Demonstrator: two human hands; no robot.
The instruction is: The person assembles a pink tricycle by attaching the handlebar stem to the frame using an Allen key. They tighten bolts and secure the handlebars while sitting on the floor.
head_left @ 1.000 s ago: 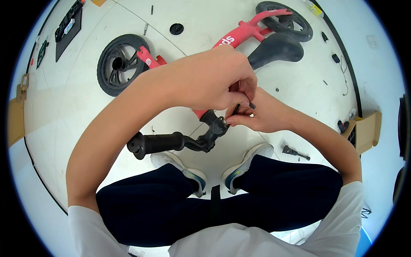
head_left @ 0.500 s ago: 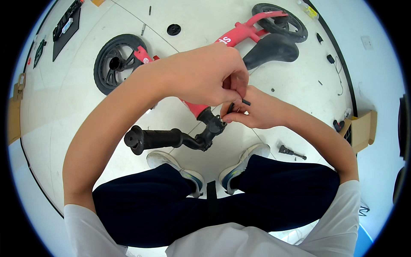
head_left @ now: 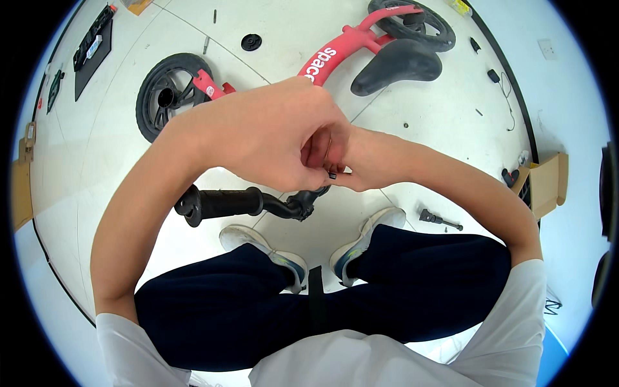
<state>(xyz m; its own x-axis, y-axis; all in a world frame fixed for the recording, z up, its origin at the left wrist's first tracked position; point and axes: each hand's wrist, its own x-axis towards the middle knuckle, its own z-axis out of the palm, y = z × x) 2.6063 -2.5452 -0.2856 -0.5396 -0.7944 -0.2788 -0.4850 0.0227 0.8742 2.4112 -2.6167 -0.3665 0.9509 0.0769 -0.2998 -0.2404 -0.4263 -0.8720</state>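
Note:
My left hand point(head_left: 277, 138) reaches across from the left, its fingers closed at a black hex key point(head_left: 332, 175). Only a small end of the key shows between the thumbs. My right hand point(head_left: 371, 161) meets it from the right with its thumb and fingers pinched on the same key. Just below them is the black handlebar point(head_left: 284, 206), with a ribbed grip point(head_left: 229, 202) pointing left. My hands hide its clamp and where the key sits. Beyond lies the red balance bike frame point(head_left: 332, 55) with a black saddle point(head_left: 400, 68).
The bike's front wheel point(head_left: 147, 106) and rear wheel point(head_left: 445, 39) lie tilted on the tiled floor. A round black cap point(head_left: 251, 42) lies ahead. To the right are a black bolt-like part point(head_left: 438, 220), a cable point(head_left: 509, 106) and an open cardboard box point(head_left: 551, 184). My shoes point(head_left: 248, 238) flank the handlebar.
Both hands have moved slightly left, and my left hand has turned over the clamp. The hex key, seen at more length before, is now mostly covered. The handlebar has shifted slightly left in view.

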